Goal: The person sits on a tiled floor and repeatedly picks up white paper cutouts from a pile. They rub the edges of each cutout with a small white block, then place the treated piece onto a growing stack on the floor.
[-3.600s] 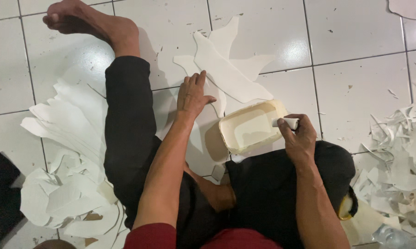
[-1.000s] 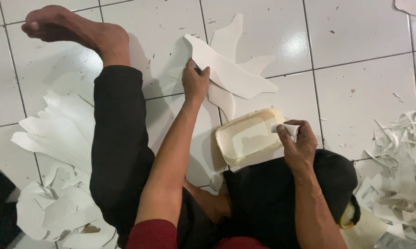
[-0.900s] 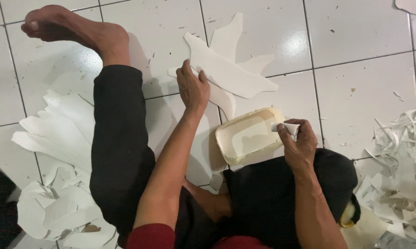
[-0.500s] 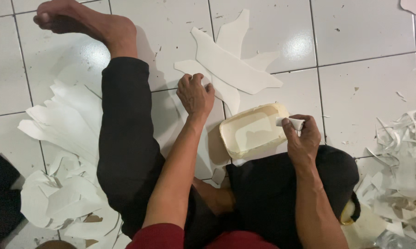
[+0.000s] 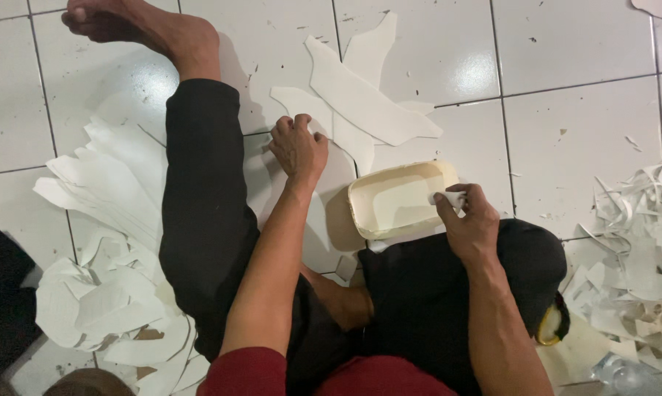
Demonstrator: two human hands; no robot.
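Hands apart: left hand (image 5: 299, 149) curled on a white cut-out sheet (image 5: 287, 183), right hand (image 5: 472, 221) pinching a small white pad (image 5: 449, 199) at the rim of the cream tray (image 5: 397, 199).

Compared with a second ago, the left hand has drawn back from the long white cut-out pieces (image 5: 364, 99) farther out and now rests, fingers bent, on the sheet just beside the black-trousered leg (image 5: 203, 213). The right hand has kept its pinch on the pad, which stays at the tray's near right rim; the tray itself lies on the floor against the person's lap. White glossy floor tiles (image 5: 580, 125) with grey joints carry everything. Heaps of white offcuts (image 5: 104, 242) lie left, and more scraps (image 5: 639, 242) right.
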